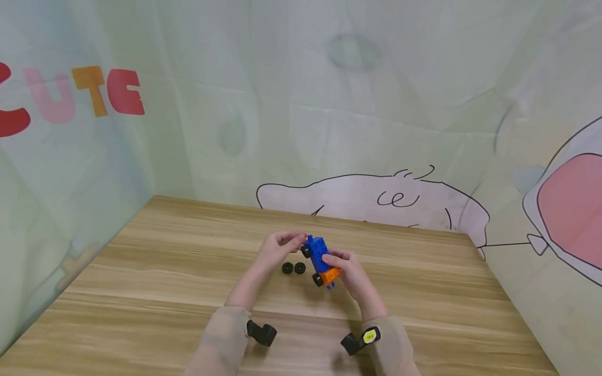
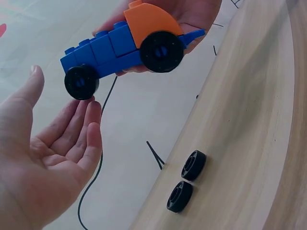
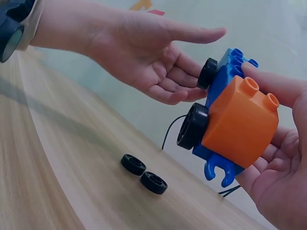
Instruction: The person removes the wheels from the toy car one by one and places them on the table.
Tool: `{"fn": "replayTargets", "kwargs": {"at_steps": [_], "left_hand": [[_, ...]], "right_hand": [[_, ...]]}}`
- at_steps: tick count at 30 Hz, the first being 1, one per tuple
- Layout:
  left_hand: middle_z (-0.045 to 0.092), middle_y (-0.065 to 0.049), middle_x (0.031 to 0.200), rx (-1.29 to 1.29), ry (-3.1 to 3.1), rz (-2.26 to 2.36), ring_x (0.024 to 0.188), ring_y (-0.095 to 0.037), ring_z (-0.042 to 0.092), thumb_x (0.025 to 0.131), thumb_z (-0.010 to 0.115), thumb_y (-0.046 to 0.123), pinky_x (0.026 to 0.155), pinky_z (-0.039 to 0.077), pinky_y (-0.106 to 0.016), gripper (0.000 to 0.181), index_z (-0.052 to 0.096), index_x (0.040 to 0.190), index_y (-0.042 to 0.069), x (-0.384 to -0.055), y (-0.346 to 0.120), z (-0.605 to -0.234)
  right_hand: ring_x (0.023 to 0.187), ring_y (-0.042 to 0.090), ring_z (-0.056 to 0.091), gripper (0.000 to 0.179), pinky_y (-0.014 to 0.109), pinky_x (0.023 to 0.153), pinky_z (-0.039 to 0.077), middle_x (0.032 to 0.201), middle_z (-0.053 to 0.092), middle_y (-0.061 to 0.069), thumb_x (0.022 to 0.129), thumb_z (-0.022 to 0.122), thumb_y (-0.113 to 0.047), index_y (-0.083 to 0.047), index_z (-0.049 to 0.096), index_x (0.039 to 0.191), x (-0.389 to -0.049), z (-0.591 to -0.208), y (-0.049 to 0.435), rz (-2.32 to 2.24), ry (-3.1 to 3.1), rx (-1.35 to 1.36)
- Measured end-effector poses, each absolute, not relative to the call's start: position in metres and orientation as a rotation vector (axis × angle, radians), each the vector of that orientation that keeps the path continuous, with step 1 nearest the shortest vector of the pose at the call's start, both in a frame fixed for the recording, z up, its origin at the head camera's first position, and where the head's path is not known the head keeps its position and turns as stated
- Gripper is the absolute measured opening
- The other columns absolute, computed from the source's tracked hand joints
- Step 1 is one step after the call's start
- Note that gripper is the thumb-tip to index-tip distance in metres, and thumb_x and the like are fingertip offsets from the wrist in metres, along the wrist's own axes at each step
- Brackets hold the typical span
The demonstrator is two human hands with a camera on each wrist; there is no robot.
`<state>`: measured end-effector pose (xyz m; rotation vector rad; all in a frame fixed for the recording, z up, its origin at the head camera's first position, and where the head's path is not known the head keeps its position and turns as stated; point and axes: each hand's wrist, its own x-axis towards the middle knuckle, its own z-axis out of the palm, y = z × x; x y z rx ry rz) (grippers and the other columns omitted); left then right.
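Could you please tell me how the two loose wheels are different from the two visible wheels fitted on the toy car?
The loose wheels lie flat on the table; the fitted wheels are held above it with the toy car. The fitted wheels show blue pegs at their centres, while the loose wheels show no blue. Both pairs are round and black.
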<state>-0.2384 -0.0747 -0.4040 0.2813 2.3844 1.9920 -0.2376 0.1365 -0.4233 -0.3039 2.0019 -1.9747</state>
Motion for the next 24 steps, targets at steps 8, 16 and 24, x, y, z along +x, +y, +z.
{"fn": "replayTargets", "kwargs": {"at_steps": [8, 16, 24], "left_hand": [[0.068, -0.022, 0.116, 0.373, 2.353, 1.906, 0.103, -0.028, 0.067, 0.099, 0.058, 0.031, 0.097, 0.050, -0.045, 0.046, 0.060, 0.127, -0.005, -0.2364, -0.0743, -0.4031], [0.071, -0.024, 0.108, 0.410, 2.322, 1.911, 0.099, -0.027, 0.069, 0.096, 0.063, 0.022, 0.094, 0.052, -0.043, 0.041, 0.060, 0.123, -0.009, -0.2389, -0.0734, -0.4068], [0.072, -0.021, 0.097, 0.412, 2.364, 1.882, 0.089, -0.019, 0.069, 0.096, 0.064, 0.021, 0.088, 0.054, -0.042, 0.034, 0.066, 0.111, -0.009, -0.2401, -0.0718, -0.4097]], "right_hand": [[0.087, 0.008, 0.063, 0.055, 0.023, 0.085, 0.050, 0.094, 0.069, -0.003, 0.096, 0.048, -0.021, 0.019, 0.043, 0.133, -0.2385, -0.4231, 0.1359, -2.059, 1.915, -0.285], [0.083, 0.006, 0.064, 0.054, 0.020, 0.081, 0.051, 0.090, 0.068, -0.006, 0.098, 0.043, -0.018, 0.023, 0.038, 0.133, -0.2406, -0.4253, 0.1354, -2.109, 1.861, -0.276], [0.084, 0.006, 0.064, 0.055, 0.020, 0.082, 0.051, 0.091, 0.068, -0.006, 0.099, 0.043, -0.020, 0.022, 0.039, 0.134, -0.2387, -0.4236, 0.1364, -2.094, 1.853, -0.306]]}}
